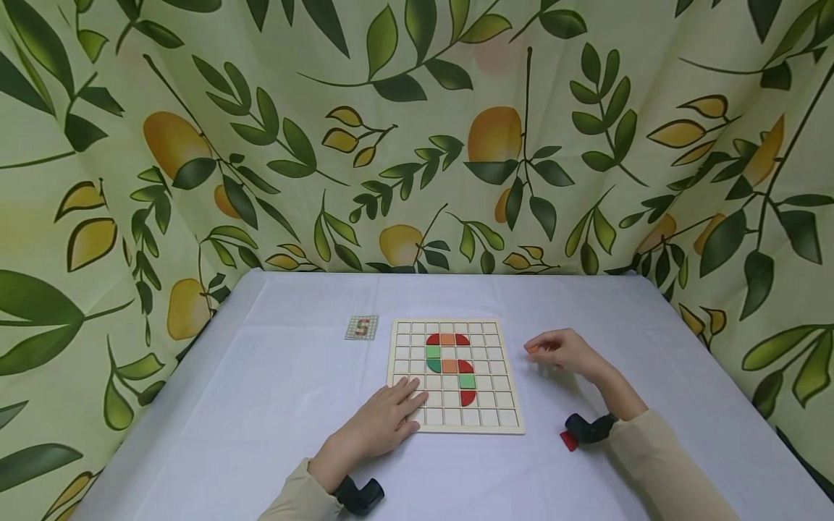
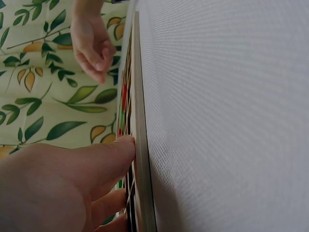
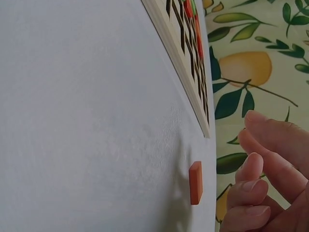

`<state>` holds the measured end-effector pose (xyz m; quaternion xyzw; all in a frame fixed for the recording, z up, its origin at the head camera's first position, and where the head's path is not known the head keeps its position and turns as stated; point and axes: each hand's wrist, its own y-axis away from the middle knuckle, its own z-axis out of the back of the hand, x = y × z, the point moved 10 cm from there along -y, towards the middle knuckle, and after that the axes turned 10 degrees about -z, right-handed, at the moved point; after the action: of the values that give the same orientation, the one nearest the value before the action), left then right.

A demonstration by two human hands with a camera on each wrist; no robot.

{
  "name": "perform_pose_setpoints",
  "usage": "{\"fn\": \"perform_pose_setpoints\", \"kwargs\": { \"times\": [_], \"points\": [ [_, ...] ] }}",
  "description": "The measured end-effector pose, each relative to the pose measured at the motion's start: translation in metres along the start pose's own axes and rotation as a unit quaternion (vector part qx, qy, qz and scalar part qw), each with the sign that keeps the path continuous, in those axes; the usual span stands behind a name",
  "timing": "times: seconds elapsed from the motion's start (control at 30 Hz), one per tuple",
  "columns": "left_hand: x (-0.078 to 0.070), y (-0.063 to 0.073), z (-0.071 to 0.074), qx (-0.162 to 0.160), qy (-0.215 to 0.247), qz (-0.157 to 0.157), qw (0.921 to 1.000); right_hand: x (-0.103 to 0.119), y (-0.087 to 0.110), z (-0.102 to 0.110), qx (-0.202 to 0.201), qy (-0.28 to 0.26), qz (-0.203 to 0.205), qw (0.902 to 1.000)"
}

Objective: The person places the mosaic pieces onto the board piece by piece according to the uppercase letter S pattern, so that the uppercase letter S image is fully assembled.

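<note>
A square wooden grid board (image 1: 430,420) lies on the table, its coloured tiles forming an S-like shape: red and dark green rounded pieces, with orange and light green squares. My left hand (image 1: 384,416) rests spread on the board's lower left part; in the left wrist view the thumb (image 2: 113,157) lies at its edge. Right of the board, my right hand (image 1: 567,352) hovers with loosely bent fingers. Beneath them an orange square tile (image 3: 195,183) sits on the cloth, apart from the fingers in the right wrist view; in the head view the fingertips partly cover it.
A small card (image 1: 361,328) with a gridded S-like pattern lies left of the board's far corner. Near my right wrist lies a red piece (image 1: 569,441), partly beside the black wrist camera (image 1: 589,428). A leaf-patterned curtain (image 1: 417,145) hangs behind the white table.
</note>
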<state>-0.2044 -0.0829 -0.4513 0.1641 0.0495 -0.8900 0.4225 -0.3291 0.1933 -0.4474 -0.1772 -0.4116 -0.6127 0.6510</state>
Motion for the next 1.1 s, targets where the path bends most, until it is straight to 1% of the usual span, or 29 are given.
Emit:
{"fn": "perform_pose_setpoints", "kwargs": {
  "times": [0.27, 0.4, 0.57, 0.8, 1.1],
  "points": [
    [-0.001, 0.000, 0.000, -0.001, 0.003, 0.001, 1.0000, -0.012, -0.009, 0.005, -0.016, 0.009, -0.014, 0.9997],
    [0.000, 0.000, 0.000, 0.000, 0.003, 0.002, 1.0000, -0.013, -0.012, 0.008, -0.017, 0.018, -0.009, 0.9997],
    [0.002, -0.001, -0.001, 0.002, 0.002, 0.003, 1.0000, -0.016, -0.016, 0.013, -0.017, 0.023, -0.012, 0.9995],
    [0.002, -0.001, -0.001, 0.001, 0.001, 0.000, 1.0000, -0.028, -0.023, 0.019, -0.031, 0.023, -0.047, 0.9981],
    [0.001, -0.001, -0.001, 0.002, 0.004, 0.000, 1.0000, -0.035, -0.028, 0.018, -0.026, 0.026, -0.059, 0.9976]
  ]
}}
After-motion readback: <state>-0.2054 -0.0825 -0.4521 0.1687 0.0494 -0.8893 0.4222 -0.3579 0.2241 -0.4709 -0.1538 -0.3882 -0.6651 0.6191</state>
